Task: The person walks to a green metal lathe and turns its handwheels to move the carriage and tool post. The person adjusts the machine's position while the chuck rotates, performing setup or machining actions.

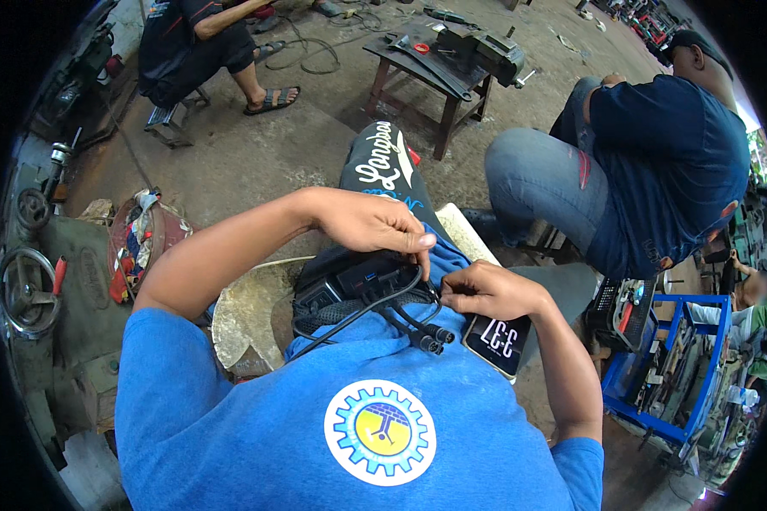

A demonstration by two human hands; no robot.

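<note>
The wearer's blue shirt point(256, 426), left hand point(371, 226) and right hand point(498, 291) were viewed closely from above by a head-worn fisheye camera angled down, with the workshop floor point(230, 162) framed farther off.

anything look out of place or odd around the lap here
Two round black cable plugs lie loose against the blue fabric shirt, connected to nothing visible. A rectangular black-screened phone lies face up beside the right hand, where it could perhaps slip off.

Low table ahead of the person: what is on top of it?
On the low table sit a vise, toward the right, and a red ring; other dark items are too unclear to name. The tabletop under the vise is covered.
</note>
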